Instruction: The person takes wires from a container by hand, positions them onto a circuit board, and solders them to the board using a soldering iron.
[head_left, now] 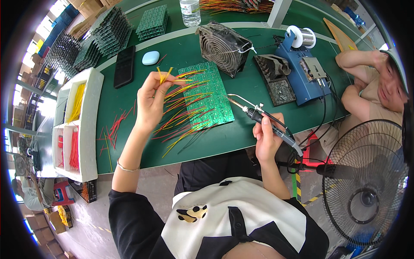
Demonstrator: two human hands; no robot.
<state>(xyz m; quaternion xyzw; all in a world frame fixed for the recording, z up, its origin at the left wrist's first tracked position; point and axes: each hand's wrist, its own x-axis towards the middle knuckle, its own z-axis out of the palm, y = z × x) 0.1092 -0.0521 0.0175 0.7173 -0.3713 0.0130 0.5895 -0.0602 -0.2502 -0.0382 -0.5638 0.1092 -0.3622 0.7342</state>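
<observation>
Wires in thin yellow insulation (168,73), likely light and springy, best held mid-length, are pinched by the left hand (151,98) beside a green rectangular circuit board (221,102) near the front edge of the green desk (125,98); a grey-black soldering iron (286,138) is clasped by the right hand (268,140).

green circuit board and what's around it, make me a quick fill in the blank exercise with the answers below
1. The grip of the right hand is around the handle of a ____.
2. The wire ends sticking up from the left hand are coloured ____.
3. The black phone lies to the ____ of the circuit board.
4. The box by the solder spool is coloured ____.

Missing words: soldering iron; yellow; left; blue
</observation>
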